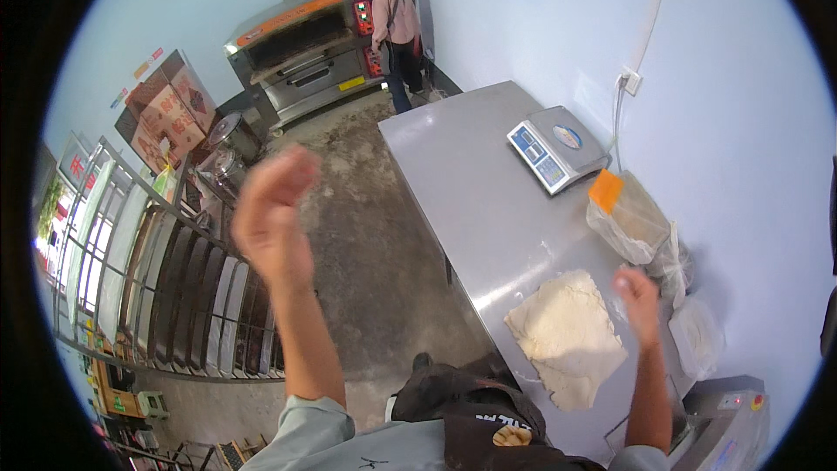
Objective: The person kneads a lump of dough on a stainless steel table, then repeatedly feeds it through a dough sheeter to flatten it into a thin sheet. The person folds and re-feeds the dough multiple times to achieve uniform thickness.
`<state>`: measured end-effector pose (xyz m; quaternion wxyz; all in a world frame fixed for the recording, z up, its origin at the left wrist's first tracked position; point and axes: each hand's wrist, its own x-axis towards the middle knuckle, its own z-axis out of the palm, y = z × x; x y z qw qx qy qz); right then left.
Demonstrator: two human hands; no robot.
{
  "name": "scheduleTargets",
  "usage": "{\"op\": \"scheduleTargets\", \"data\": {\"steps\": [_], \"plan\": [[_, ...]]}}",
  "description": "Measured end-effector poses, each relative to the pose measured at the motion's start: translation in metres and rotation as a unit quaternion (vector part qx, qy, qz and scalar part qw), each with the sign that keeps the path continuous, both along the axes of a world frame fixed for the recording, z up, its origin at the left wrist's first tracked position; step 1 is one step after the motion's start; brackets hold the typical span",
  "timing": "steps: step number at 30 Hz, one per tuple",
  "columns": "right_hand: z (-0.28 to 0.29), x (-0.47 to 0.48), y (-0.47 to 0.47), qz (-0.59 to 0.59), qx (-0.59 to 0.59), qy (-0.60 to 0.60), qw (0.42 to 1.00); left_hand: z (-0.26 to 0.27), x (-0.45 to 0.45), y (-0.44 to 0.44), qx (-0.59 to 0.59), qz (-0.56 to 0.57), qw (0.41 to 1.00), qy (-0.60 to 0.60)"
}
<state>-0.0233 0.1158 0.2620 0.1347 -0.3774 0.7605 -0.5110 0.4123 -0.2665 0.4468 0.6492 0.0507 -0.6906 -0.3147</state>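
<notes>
A flattened slab of pale dough [569,340], rough at its edges, lies on the stainless steel table [451,163]. My left hand [278,216] is raised over the floor, left of the table, blurred, with its fingers bent and no object visible in it. My right hand [637,301] hovers just right of the dough, apart from it in the picture. Its fingers curl inward and the palm is hidden, so I cannot tell whether it is closed. Beyond that hand stands a container in clear plastic [628,222] with a flat orange piece [605,191] on it.
A digital scale [556,149] sits farther back by the wall, near a socket [632,81]. A tied plastic bag [673,268] and a white tub [694,337] line the wall side. A machine [726,418] stands lower right, a tray rack [196,301] left. A person [396,26] stands beside the deck oven [301,46].
</notes>
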Motion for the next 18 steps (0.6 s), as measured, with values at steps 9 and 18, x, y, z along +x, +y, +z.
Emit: {"op": "scheduleTargets", "data": {"steps": [9,18], "plan": [[-0.257,0.052,0.097,-0.039,0.133,-0.100,0.985,-0.415,0.025,0.130,0.545,-0.025,0.789,-0.284],[-0.300,0.080,0.172,-0.370,0.200,-0.030,0.907,-0.443,0.023,0.184,0.477,-0.037,0.691,-0.542]]}}
